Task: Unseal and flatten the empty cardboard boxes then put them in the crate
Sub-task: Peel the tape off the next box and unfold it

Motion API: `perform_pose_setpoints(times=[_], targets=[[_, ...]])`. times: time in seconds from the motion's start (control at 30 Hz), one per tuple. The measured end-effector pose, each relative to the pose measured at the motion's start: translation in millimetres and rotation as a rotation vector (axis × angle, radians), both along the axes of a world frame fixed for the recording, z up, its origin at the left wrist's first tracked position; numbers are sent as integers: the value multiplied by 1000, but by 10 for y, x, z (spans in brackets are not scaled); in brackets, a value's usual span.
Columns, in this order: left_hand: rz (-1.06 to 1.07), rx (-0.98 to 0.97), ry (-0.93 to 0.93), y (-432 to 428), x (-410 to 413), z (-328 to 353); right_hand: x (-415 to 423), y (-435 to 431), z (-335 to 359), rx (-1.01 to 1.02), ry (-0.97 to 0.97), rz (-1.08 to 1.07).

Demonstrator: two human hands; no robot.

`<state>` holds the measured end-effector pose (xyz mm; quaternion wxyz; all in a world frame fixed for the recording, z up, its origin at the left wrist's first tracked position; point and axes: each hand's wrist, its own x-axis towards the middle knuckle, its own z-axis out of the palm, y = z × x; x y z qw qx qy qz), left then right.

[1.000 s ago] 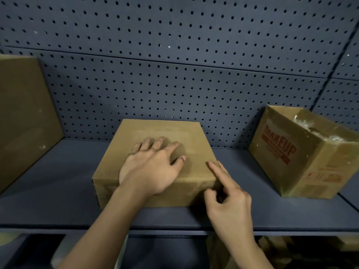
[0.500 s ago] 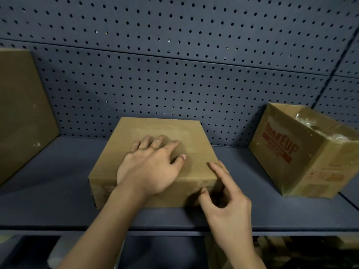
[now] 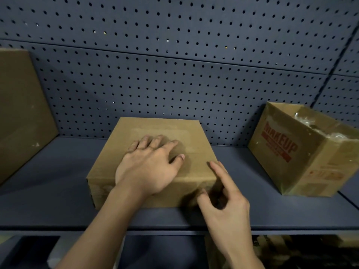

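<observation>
A closed, flat brown cardboard box (image 3: pixel 163 129) sits in the middle of the dark blue shelf (image 3: pixel 58 191). My left hand (image 3: pixel 149 166) lies palm down on the box's top with the fingers spread. My right hand (image 3: pixel 223 200) is at the box's front right corner: the index finger stretches along the top edge, the thumb touches the front face, and the other fingers curl under. Whether it pinches tape there is too blurred to tell.
An open brown box printed "MAKEUP" (image 3: pixel 303 150) with clear plastic inside stands tilted at the right. A large plain cardboard box (image 3: pixel 21 109) stands at the left. A perforated blue panel (image 3: pixel 174 74) backs the shelf. More cardboard (image 3: pixel 272 251) shows below the shelf edge.
My right thumb has shifted slightly left along the box's front face, and the index finger has lowered toward the corner. My left hand stays flat on the top.
</observation>
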<state>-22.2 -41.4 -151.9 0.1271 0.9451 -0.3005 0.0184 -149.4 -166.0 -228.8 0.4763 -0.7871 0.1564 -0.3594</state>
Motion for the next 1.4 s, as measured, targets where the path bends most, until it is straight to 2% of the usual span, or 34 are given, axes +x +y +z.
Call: perform_pose_setpoints(times=[0.13,0.43,0.6,0.83,0.93,1.07,1.4], targets=[[3,-6,1,-3,-11,6,-3,7,-16,-88,-15,-30],[3,4,9,-1,-25,24,39,82,-5,-47,-17,-95],[5,0,9,-1,-32,35,-66,39,-26,33,-1,22],[2,5,1,6,-42,43,-69,167,-129,166,-226,-80],[-1,5,1,8,-44,39,-48,155,-94,67,-150,-166],[6,10,5,1,-37,39,6,130,-157,-129,-145,-261],[6,9,18,2,-37,46,-72,45,-160,-197,-86,-171]])
